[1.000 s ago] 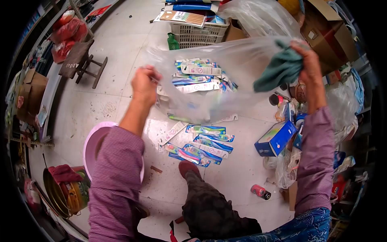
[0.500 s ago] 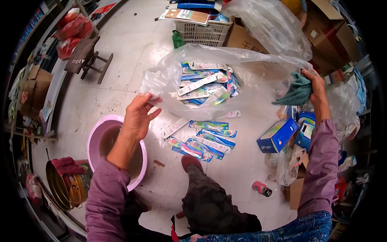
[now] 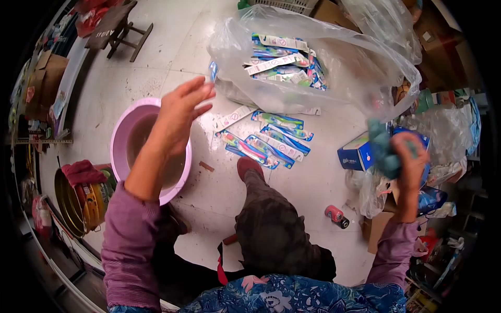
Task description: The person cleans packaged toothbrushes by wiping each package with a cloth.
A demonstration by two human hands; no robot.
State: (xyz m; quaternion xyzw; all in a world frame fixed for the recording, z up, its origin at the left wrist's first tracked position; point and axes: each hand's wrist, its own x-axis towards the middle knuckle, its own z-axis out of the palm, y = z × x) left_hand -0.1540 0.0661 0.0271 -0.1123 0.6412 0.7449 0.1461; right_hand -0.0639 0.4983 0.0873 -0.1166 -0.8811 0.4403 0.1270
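Observation:
A large clear plastic bag point(image 3: 365, 73) lies on the floor with its mouth spread wide. Packaged toothbrushes point(image 3: 284, 65) are heaped inside it, and several more toothbrush packs point(image 3: 261, 148) lie on the floor on its near side. My left hand point(image 3: 180, 117) is raised over the edge of the pink basin point(image 3: 121, 151), fingers stretched and holding nothing, left of the bag. On the right, my right hand point(image 3: 411, 156) grips a green cloth point(image 3: 383, 154), blurred by motion. That hand is apart from the bag, in front of the blue box point(image 3: 355, 152).
Murky water fills part of the basin. A small folding stool point(image 3: 109, 31) stands at the upper left, a metal tin point(image 3: 94, 208) with a dark red cloth point(image 3: 83, 172) at the lower left. A red can point(image 3: 335, 215) lies right of my leg. Cardboard boxes point(image 3: 438, 41) crowd the right.
My right hand has come off the bag's rim and moved toward me with the cloth. My left hand has drawn away from the bag's left edge. The view has tilted down.

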